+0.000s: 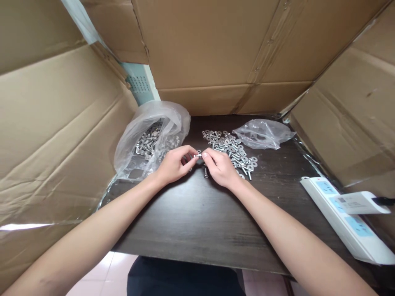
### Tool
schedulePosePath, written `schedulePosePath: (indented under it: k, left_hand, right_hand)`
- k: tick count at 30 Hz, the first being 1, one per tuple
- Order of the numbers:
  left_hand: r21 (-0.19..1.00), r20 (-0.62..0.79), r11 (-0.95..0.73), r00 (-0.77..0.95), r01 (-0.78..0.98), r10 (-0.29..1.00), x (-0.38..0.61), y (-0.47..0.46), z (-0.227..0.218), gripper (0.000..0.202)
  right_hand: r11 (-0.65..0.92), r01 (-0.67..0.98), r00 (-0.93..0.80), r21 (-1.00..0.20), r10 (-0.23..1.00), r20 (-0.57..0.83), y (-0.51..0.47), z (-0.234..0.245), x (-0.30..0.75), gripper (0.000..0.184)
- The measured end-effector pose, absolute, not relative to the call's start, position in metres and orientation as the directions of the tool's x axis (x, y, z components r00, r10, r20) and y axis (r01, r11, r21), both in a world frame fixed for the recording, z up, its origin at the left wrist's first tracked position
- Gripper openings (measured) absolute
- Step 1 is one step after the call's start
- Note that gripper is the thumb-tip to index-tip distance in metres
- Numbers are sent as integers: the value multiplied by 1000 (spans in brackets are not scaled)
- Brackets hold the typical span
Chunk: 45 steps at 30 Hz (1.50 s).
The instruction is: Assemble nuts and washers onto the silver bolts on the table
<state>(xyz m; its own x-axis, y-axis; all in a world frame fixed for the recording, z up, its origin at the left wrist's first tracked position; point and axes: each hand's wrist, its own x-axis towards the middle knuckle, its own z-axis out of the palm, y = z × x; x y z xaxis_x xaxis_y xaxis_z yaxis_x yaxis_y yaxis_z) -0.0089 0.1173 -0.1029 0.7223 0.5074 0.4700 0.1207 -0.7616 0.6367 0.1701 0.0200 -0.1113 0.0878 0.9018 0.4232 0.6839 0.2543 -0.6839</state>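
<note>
My left hand (176, 165) and my right hand (219, 167) meet above the dark table, fingertips almost touching. A small silver bolt (198, 156) spans the gap, pinched at its left end by my left thumb and finger. My right thumb and finger close on its other end; whether a nut or washer is under them is hidden. Just beyond it shows a small ring-shaped piece (199, 151), like a nut or washer. Below my right fingers another bolt (206, 172) is on the table. Right behind my right hand spreads a pile of loose bolts, nuts and washers (234, 153).
An open clear plastic bag (182, 111) with many metal fasteners (148, 142) stands at the left. A flatter plastic bag (264, 133) lies at the back right. A white power strip (339, 222) with a plugged-in adapter (358, 203) is on the right. Cardboard walls (216, 45) surround the table (185, 222).
</note>
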Motion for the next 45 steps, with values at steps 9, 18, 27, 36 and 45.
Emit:
schedulePosePath:
  k: [9, 18, 27, 36, 45]
  left_hand:
    - [634, 468, -764, 727, 121, 503, -9, 118, -103, 11]
    - [614, 469, -784, 754, 97, 460, -10, 119, -105, 9]
    - [627, 461, -772, 752, 100, 471, -10, 119, -106, 9]
    - [661, 434, -741, 747, 115, 503, -10, 120, -107, 8]
    - [666, 438, -738, 744, 108, 504, -9, 120, -105, 10]
  right_hand:
    - [255, 638, 82, -727, 916, 394, 19, -111, 170, 12]
    - [245, 674, 67, -697, 919, 388, 19, -111, 170, 16]
    - [250, 684, 68, -686, 914, 400, 20, -112, 171, 22]
    - [234, 692, 82, -683, 914, 396, 20, -113, 170, 23]
    - [246, 701, 75, -669, 907, 413, 22, -114, 170, 29]
